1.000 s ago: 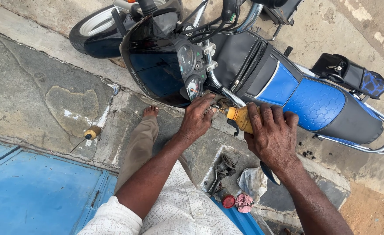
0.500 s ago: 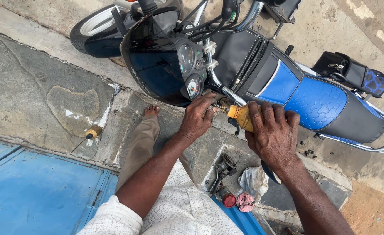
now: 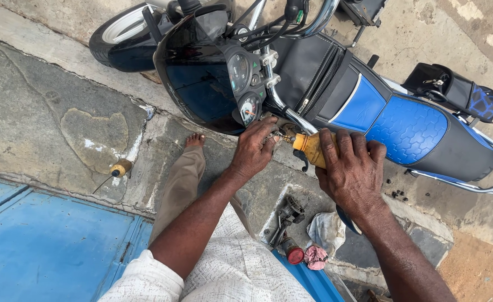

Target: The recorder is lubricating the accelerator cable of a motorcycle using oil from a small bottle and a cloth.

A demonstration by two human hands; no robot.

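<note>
1. Yellow is the colour of the handlebar grip [image 3: 309, 148], and it sits on the end of the bar of the motorbike [image 3: 336, 89], just under the round dials [image 3: 245, 89].
2. The grip is long and thin. Its long line runs across the picture from left to right, and it tips down a little toward the right.
3. The end on the left points at the shiny metal bar and the dials. The other end is hidden under a hand.
4. The right hand [image 3: 351, 172] is wrapped around the grip. Its fingers [image 3: 344, 146] are curled shut over the top and hold it tight.
5. The left hand [image 3: 253, 152] is just beside the grip, on the side near the dials. Its fingers are bent and close together, and they pinch small metal parts [image 3: 277, 134] where the grip meets the bar. Just what they pinch is too small to tell.
6. The two hands are near each other but do not touch.
7. The bike has a blue and black seat [image 3: 408, 131] and stands on grey concrete ground [image 3: 45, 112].
8. A bare foot [image 3: 194, 140] shows under the left arm.
9. A tool with a yellow handle [image 3: 119, 168] lies on the ground, well apart from the hands.
10. Dark bike parts [image 3: 284, 221], a red round cap [image 3: 295, 255] and a rag [image 3: 326, 230] lie on the ground below the hands.
</note>
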